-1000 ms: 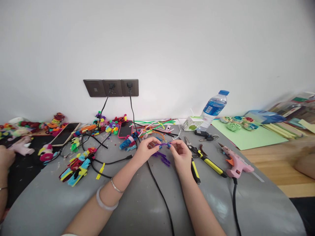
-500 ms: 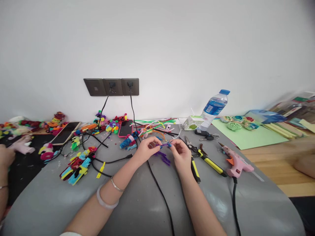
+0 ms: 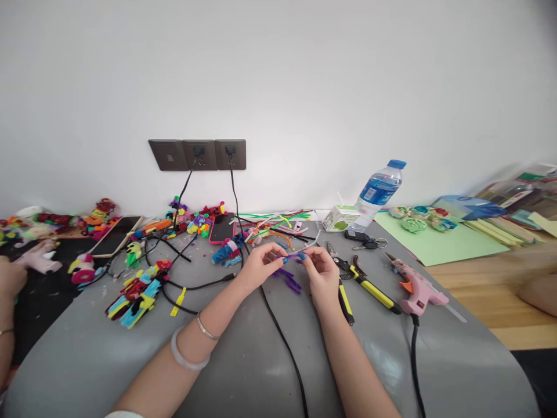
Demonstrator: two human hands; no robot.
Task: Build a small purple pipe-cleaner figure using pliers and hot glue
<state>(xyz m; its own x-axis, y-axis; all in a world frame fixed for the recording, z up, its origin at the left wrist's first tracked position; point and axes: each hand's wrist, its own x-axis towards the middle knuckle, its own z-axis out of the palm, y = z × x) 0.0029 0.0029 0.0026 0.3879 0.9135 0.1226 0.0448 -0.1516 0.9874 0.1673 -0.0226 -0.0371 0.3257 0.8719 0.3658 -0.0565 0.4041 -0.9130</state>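
My left hand (image 3: 257, 267) and my right hand (image 3: 321, 273) meet over the middle of the grey table (image 3: 243, 360), both pinching one short purple and blue pipe-cleaner piece (image 3: 294, 255) between their fingertips. A loose purple pipe-cleaner bundle (image 3: 288, 279) lies on the table just below the hands. A black cable (image 3: 282, 342) runs under my left hand toward me. My left wrist wears two bangles.
Yellow-handled pliers (image 3: 363, 282) and a pink glue gun (image 3: 416, 288) lie right of my hands. A water bottle (image 3: 376, 194), a small carton (image 3: 340, 217), keys, green paper, two phones, loose pipe cleaners and several colourful pipe-cleaner figures surround them. Another person's hand (image 3: 9, 277) is at far left.
My fingers have shifted slightly on the purple piece; both hands stay in place. Nothing else has moved.
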